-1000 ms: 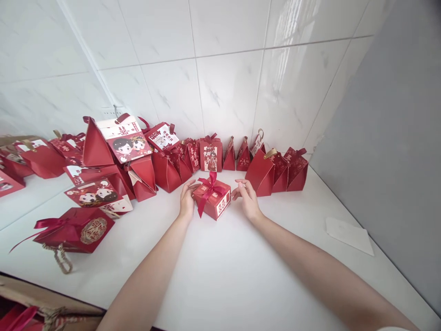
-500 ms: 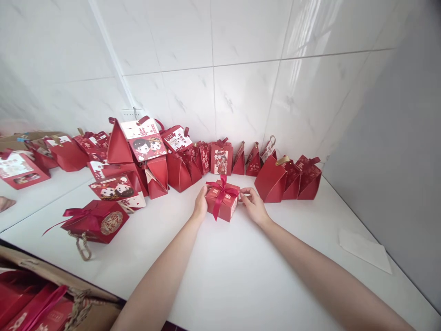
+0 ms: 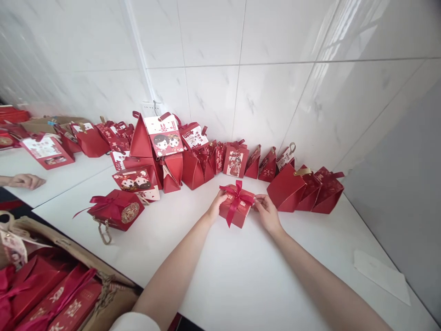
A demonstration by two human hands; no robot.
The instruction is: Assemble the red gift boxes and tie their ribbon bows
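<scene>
A: Both hands are on it now! The left hand (image 3: 217,205) has its thumb over the edge of the squat red cardboard box (image 3: 241,211) with the glossy crimson ribbon bow (image 3: 238,196), clamped on that side.

B: And the right hand (image 3: 269,212)? A second ago it was clear of the box.

A: It's closed in! Fingertips at the right edge, by the ribbon's end. Pinching or just touching, I can't tell.

B: Where's the box?

A: Between the hands, at the smooth white table (image 3: 241,280), in front of an upright red paper box with printed figures (image 3: 236,162). Whether its base sits flat, I can't say. The pale side label, plain a second ago, is nearly hidden: turned, I'd judge, though the view has swung left too.

B: That swing brings in another person's hand (image 3: 30,181), far left, and more of the open brown cardboard carton (image 3: 65,241) holding red boxes.

A: My read: contact from both sides gives more control, so it's past reaching and into handling.
</scene>
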